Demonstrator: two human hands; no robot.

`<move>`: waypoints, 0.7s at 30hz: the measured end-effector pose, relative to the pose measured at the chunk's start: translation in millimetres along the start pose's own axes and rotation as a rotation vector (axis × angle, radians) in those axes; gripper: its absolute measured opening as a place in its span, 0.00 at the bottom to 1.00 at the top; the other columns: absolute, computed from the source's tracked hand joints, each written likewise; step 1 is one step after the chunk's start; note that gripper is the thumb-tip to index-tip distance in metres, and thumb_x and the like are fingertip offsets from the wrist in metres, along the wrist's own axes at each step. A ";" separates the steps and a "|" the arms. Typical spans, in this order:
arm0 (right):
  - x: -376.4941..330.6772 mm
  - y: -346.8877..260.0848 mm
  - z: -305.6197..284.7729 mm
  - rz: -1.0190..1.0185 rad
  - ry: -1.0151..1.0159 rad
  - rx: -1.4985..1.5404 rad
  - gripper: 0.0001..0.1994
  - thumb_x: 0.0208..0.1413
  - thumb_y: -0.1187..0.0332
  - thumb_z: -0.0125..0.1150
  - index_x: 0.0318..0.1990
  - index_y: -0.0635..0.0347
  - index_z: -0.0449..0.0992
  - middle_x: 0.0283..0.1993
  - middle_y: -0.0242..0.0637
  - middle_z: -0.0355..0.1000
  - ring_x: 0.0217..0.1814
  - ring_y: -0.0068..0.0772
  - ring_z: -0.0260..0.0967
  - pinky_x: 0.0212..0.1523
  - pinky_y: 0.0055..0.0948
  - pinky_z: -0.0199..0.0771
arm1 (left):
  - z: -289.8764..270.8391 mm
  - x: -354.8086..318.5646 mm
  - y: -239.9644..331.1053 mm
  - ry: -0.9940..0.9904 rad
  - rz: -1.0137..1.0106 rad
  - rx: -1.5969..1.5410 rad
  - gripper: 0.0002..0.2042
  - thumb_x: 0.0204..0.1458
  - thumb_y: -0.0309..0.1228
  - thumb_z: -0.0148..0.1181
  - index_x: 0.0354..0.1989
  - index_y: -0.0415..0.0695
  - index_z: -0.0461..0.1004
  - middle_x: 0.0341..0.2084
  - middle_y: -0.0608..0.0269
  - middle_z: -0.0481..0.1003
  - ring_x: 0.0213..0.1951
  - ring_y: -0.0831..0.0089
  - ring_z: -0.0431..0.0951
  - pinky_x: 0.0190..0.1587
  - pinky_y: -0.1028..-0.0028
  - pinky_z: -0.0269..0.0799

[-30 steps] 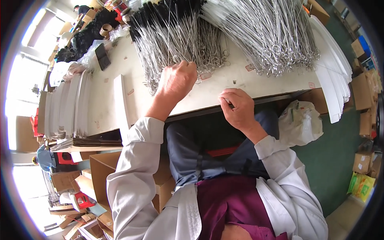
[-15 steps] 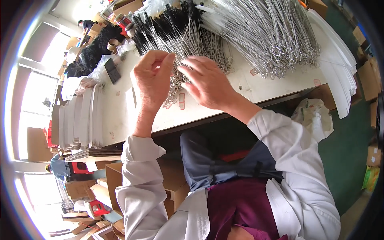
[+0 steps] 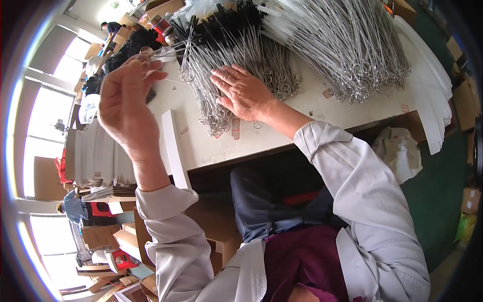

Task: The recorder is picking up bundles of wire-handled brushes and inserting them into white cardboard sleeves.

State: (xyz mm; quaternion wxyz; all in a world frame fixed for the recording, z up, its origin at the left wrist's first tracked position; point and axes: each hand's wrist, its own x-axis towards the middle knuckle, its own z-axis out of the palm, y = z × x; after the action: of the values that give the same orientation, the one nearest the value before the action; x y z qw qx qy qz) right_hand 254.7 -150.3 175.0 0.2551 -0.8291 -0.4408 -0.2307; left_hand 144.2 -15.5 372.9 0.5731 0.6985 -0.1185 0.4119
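Observation:
My left hand (image 3: pixel 130 103) is raised over the left part of the table. Its fingers are curled in a pinch around the looped wire ends of a few thin wire brushes (image 3: pixel 171 50), whose black bristles point away to the right. My right hand (image 3: pixel 245 94) lies on the pile of black-bristled wire brushes (image 3: pixel 214 70), fingers stretched out over the wire handles. The ring ends of that pile face me. To its right rests a larger pile of wire brushes (image 3: pixel 347 50) with white bristles at the far end.
A long white strip (image 3: pixel 174 148) lies near the table's front edge. Stacked white strips (image 3: pixel 100 151) stand at the left, with more white sheets (image 3: pixel 425 85) at the right end. A plastic bag (image 3: pixel 397 153) hangs below the table. Two people work in the background at left.
My hands have parted. The left has swung left, away from the pile, with the wire brushes; the right has come down onto the black-bristled pile and spread its fingers.

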 end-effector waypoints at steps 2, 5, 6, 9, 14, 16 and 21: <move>-0.3 -0.5 2.6 -0.006 0.008 -0.003 0.30 0.71 0.54 0.47 0.73 0.63 0.59 0.78 0.42 0.54 0.81 0.42 0.47 0.81 0.40 0.40 | -12.5 7.8 6.4 0.020 0.020 0.001 0.07 0.63 0.23 0.58 0.39 0.28 0.77 0.39 0.45 0.81 0.38 0.61 0.85 0.38 0.65 0.86; 1.4 -0.5 3.4 -0.022 0.022 -0.001 0.30 0.71 0.53 0.45 0.73 0.63 0.59 0.78 0.43 0.55 0.81 0.42 0.48 0.81 0.40 0.40 | -22.6 14.5 18.5 0.053 0.050 0.016 0.08 0.63 0.23 0.57 0.39 0.27 0.77 0.39 0.44 0.81 0.39 0.59 0.85 0.39 0.65 0.86; 1.6 -0.4 2.7 -0.028 0.023 -0.001 0.30 0.71 0.53 0.44 0.72 0.64 0.60 0.77 0.44 0.55 0.80 0.43 0.49 0.81 0.41 0.40 | -25.0 16.6 22.7 0.066 0.056 0.024 0.08 0.63 0.23 0.57 0.39 0.27 0.77 0.38 0.44 0.81 0.39 0.58 0.85 0.39 0.64 0.86; -0.3 1.2 3.0 -0.037 0.042 -0.011 0.30 0.71 0.53 0.44 0.72 0.64 0.61 0.77 0.44 0.56 0.80 0.44 0.50 0.80 0.41 0.41 | -29.3 11.6 37.1 0.033 0.129 0.136 0.08 0.63 0.22 0.55 0.41 0.27 0.77 0.39 0.41 0.81 0.39 0.57 0.85 0.40 0.63 0.86; -0.3 4.7 1.9 0.012 -0.009 -0.069 0.31 0.71 0.51 0.45 0.72 0.65 0.61 0.75 0.47 0.59 0.79 0.45 0.52 0.80 0.41 0.43 | -28.2 -3.8 50.7 0.030 0.106 0.256 0.09 0.64 0.21 0.52 0.43 0.26 0.76 0.41 0.37 0.80 0.40 0.54 0.85 0.41 0.62 0.86; 7.8 -8.4 -0.4 -0.032 0.000 -0.087 0.31 0.71 0.50 0.44 0.72 0.67 0.61 0.74 0.48 0.60 0.79 0.45 0.52 0.80 0.41 0.43 | -65.8 11.2 87.3 -0.049 0.297 -0.002 0.10 0.65 0.22 0.52 0.44 0.26 0.76 0.42 0.36 0.80 0.42 0.52 0.85 0.43 0.61 0.86; -2.3 7.2 2.9 -0.003 0.018 -0.076 0.30 0.70 0.51 0.47 0.70 0.66 0.64 0.73 0.48 0.62 0.78 0.46 0.52 0.80 0.41 0.44 | -72.9 39.0 47.8 -0.056 0.068 0.012 0.13 0.67 0.25 0.48 0.50 0.27 0.75 0.44 0.37 0.80 0.44 0.53 0.85 0.47 0.64 0.85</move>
State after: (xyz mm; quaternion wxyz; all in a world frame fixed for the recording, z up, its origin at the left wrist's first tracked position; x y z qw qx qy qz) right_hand 260.1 -153.3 169.8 0.2272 -0.8354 -0.4307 -0.2550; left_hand 106.4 46.9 434.5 0.5512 0.7087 -0.1555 0.4121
